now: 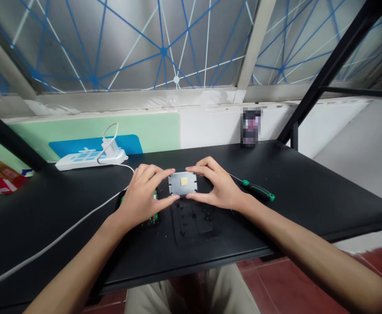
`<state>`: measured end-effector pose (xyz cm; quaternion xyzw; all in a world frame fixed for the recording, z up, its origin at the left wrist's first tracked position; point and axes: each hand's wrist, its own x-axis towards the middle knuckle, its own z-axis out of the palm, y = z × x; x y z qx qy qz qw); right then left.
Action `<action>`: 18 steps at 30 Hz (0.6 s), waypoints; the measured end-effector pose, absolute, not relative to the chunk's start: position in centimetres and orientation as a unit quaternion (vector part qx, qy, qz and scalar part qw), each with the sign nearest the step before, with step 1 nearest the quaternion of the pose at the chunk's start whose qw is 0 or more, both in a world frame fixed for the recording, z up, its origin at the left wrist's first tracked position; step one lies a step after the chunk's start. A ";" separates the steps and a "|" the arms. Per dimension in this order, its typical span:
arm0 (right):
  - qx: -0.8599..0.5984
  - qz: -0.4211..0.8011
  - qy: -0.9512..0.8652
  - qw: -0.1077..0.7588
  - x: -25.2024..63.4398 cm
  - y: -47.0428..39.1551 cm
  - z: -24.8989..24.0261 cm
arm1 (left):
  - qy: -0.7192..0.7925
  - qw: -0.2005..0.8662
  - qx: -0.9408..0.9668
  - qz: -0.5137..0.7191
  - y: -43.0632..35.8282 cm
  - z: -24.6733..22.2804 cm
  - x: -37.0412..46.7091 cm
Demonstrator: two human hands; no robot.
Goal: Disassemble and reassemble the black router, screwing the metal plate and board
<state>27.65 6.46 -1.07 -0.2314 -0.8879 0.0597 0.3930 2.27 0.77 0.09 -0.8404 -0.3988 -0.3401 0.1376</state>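
Observation:
A small silver metal plate (175, 185) with notched edges and a pale yellow square on its face is held up above the black table. My left hand (141, 192) grips its left side between thumb and forefinger. The right side of the plate is pinched the same way by my right hand (218, 185). Below the plate lies a flat black cover (195, 222) with small dark parts on it. A green circuit board (154, 216) in a dark housing is partly hidden behind my left hand.
A green and black screwdriver (258, 190) lies right of my right hand. At the back left stands a white power strip (76, 160) with a cable crossing the table (243, 237). A red packet (4, 174) is far left, a blurred phone-like object (251, 127) at the back.

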 end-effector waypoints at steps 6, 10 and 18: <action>-0.221 0.053 -0.888 0.400 27.7 6.5 -1.2 | -0.394 0.140 -0.841 -0.344 0.8 0.1 2.3; -0.216 0.043 -0.890 0.399 27.7 6.5 -1.3 | -0.399 0.146 -0.843 -0.331 0.7 0.1 2.5; -0.214 0.033 -0.892 0.398 27.6 6.4 -1.4 | -0.395 0.165 -0.844 -0.324 0.6 0.0 2.6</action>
